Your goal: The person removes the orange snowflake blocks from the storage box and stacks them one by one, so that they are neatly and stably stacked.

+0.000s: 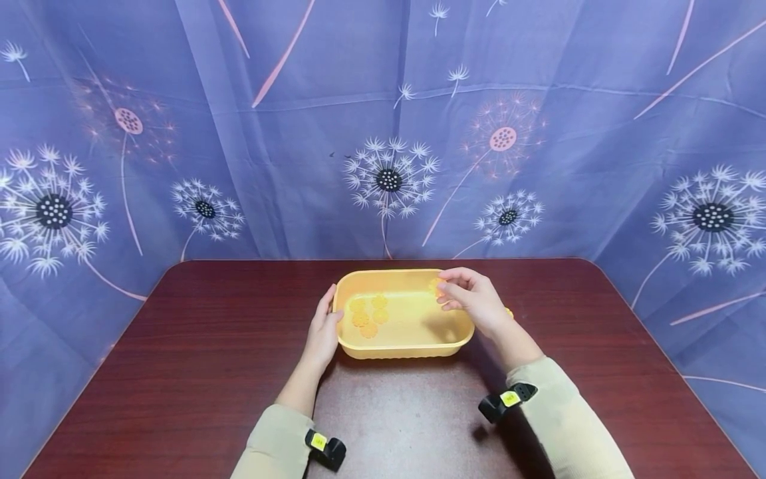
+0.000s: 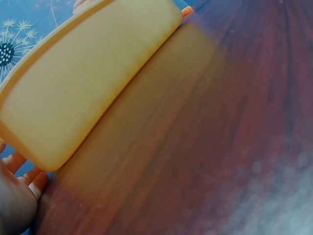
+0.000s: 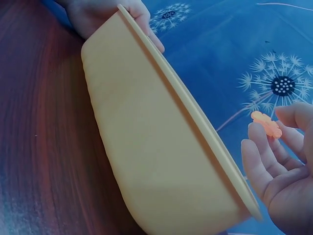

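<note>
A yellow plastic basin, oblong with rounded corners, stands on the table. My left hand holds its left end, thumb at the rim and fingers along the outer wall. Over the basin's right end, my right hand pinches a small orange flower-shaped piece between thumb and fingertips. Several similar flower-shaped pieces lie flat on the basin floor towards the left. The left wrist view shows the basin's outer wall with the left fingers at its corner.
Another orange piece shows beyond the right wrist, outside the basin, partly hidden by that arm. The dark red wooden table reaches back to a blue curtain with dandelion prints, which also closes off both sides.
</note>
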`<state>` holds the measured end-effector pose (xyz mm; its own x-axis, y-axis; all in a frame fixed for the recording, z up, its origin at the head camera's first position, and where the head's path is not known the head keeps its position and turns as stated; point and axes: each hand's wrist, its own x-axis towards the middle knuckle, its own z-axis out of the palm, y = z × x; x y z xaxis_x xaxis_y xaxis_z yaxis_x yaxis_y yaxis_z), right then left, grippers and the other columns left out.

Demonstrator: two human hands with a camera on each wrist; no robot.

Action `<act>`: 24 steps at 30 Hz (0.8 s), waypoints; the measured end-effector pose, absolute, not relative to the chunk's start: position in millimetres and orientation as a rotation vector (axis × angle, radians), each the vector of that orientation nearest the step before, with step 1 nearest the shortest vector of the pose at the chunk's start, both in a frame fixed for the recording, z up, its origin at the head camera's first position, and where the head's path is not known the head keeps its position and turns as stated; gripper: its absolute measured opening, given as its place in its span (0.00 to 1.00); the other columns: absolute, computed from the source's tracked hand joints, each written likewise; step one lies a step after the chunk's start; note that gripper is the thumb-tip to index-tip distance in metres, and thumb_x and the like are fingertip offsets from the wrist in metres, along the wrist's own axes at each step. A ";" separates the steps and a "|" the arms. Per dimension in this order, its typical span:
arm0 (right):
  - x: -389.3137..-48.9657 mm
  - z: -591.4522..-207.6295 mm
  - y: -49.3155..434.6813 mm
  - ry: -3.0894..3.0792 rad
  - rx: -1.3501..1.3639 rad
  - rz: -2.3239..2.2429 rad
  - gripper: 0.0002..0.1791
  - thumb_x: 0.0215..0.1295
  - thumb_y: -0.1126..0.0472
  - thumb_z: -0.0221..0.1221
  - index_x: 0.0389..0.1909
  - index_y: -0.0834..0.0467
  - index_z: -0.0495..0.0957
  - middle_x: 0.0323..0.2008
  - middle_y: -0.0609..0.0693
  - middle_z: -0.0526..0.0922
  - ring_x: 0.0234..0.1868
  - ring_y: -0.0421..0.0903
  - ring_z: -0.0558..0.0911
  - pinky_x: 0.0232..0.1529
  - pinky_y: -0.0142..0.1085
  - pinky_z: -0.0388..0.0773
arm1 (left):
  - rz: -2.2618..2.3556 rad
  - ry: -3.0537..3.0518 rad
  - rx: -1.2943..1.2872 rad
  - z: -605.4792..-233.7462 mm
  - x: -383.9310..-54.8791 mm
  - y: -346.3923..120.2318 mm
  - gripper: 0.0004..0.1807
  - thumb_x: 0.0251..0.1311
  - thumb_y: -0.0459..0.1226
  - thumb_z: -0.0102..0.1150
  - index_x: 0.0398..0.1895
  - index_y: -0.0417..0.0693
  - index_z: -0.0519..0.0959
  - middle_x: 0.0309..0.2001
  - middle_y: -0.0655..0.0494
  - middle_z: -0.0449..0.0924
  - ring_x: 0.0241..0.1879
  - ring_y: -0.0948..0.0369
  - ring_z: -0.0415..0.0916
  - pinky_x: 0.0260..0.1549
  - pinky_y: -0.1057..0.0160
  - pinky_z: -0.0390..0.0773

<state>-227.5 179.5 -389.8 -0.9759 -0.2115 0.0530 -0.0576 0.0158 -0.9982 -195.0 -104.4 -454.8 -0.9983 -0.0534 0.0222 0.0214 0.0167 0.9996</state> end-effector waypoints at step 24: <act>-221.3 -396.8 215.3 1.999 -0.197 -2.313 0.09 0.63 0.69 0.56 0.44 0.60 0.76 0.31 0.45 0.83 0.28 0.40 0.83 0.32 0.32 0.83 | -2.163 -2.217 0.054 -454.9 -194.8 -105.0 0.31 0.67 0.32 0.37 0.74 0.51 0.52 0.74 0.48 0.50 0.72 0.53 0.49 0.69 0.49 0.55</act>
<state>-221.3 215.3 -396.8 -0.9887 -0.1426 0.0459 -0.0247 -0.1469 -0.9888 -194.8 -105.0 -454.9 -0.9984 -0.0555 0.0068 0.0054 0.0244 0.9997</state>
